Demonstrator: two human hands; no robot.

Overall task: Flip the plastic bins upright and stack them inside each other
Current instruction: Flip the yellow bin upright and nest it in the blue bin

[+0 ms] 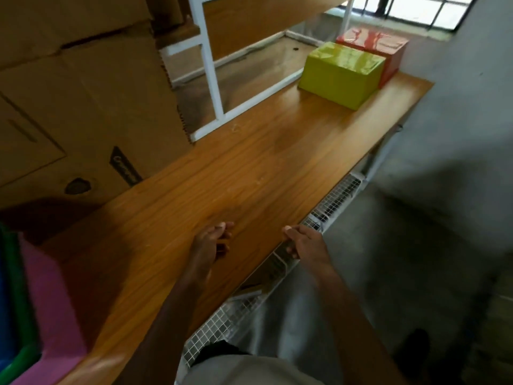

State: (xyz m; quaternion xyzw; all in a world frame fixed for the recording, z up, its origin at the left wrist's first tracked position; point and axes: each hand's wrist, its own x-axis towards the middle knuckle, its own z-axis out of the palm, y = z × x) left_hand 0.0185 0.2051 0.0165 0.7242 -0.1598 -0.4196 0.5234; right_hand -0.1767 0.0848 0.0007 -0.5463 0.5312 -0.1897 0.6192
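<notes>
Two bins lie upside down at the far right end of the wooden table (249, 162): a yellow-green bin (342, 75) and, just behind it and touching, an orange-red bin (373, 41). At the near left corner a pink bin (52, 301) stands with a green bin (19, 315) nested inside it; a blue edge shows further in. My left hand (211, 243) hovers over the table's near part, fingers loosely curled, holding nothing. My right hand (304, 241) is at the table's front edge, empty, fingers bent. Both hands are far from the upside-down bins.
Large cardboard boxes (77, 93) stand along the table's left side. A white metal frame (213, 76) rises behind the table. A white wire mesh panel (333, 201) runs under the front edge. A grey wall is on the right.
</notes>
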